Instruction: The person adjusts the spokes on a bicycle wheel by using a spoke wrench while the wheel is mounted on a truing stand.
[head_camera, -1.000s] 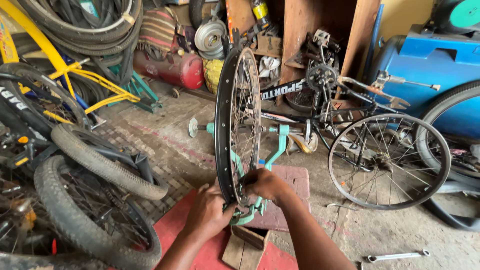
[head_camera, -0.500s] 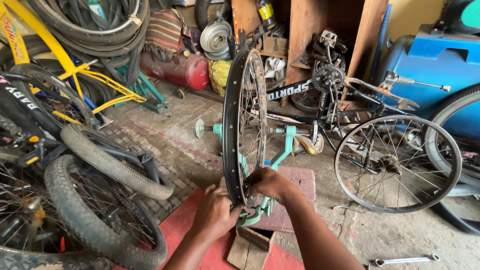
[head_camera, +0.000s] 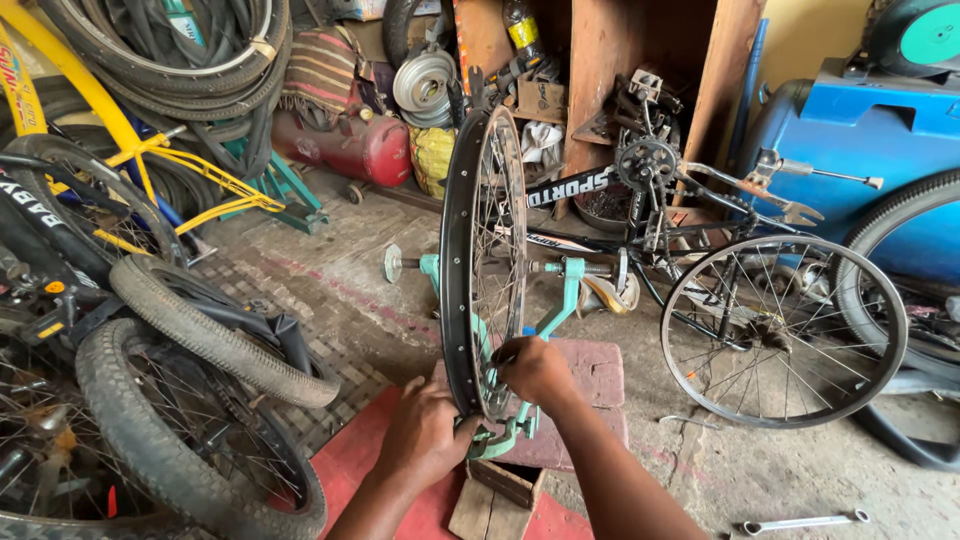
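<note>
Black bare bicycle rim with thin steel spokes (head_camera: 480, 270) stands upright in a mint-green truing stand (head_camera: 560, 300), free to spin. Left hand (head_camera: 425, 435) grips the rim's bottom edge; right hand (head_camera: 535, 370) pinches at the spokes.

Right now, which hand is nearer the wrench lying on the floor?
Right. The right hand is at the spokes on the wheel's wrench side; the left hand grips the rim bottom, on the far side.

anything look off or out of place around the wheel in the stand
Nothing stands out at the bare rim: it sits upright in the green truing stand, with the left hand and right hand at its lower edge. The only stray item is a spanner lying loose on the floor.
</note>
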